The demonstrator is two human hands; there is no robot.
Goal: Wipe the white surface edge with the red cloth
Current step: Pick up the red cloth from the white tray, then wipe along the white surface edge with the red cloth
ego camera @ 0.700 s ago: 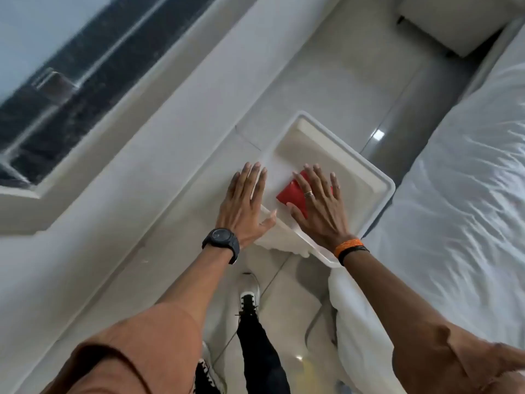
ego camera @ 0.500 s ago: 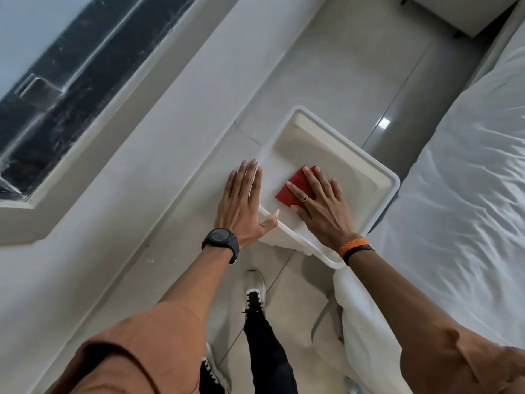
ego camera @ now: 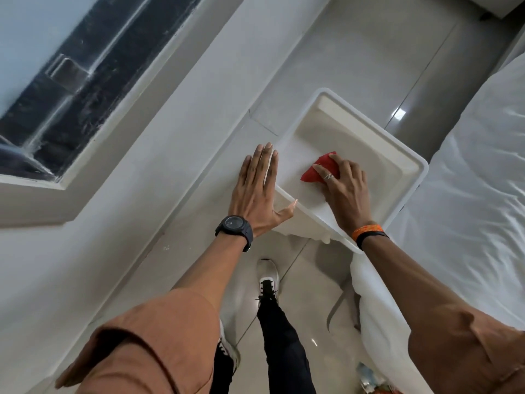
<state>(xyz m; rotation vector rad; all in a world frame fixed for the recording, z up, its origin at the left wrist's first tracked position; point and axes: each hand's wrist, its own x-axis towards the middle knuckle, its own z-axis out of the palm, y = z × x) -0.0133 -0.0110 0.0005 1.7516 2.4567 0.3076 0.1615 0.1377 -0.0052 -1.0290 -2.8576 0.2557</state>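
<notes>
A white table top with a raised rim [ego camera: 409, 155] stands between the wall and the bed. A red cloth [ego camera: 319, 167] lies in its recessed middle, partly covered by my right hand [ego camera: 345, 189], whose fingers press down on it. My left hand [ego camera: 257, 191] lies flat with fingers together on the rim's left side, thumb hooked over the near left corner. It holds nothing.
A white bed with rumpled sheets [ego camera: 468, 194] fills the right side, touching the table. A grey wall with a dark window [ego camera: 71, 89] runs along the left. Glossy floor tiles [ego camera: 355, 52] lie beyond, and my legs and shoes [ego camera: 268, 282] stand below.
My right hand has slid the red cloth away from me, toward the far right of the recess. The left hand has stayed on the rim.
</notes>
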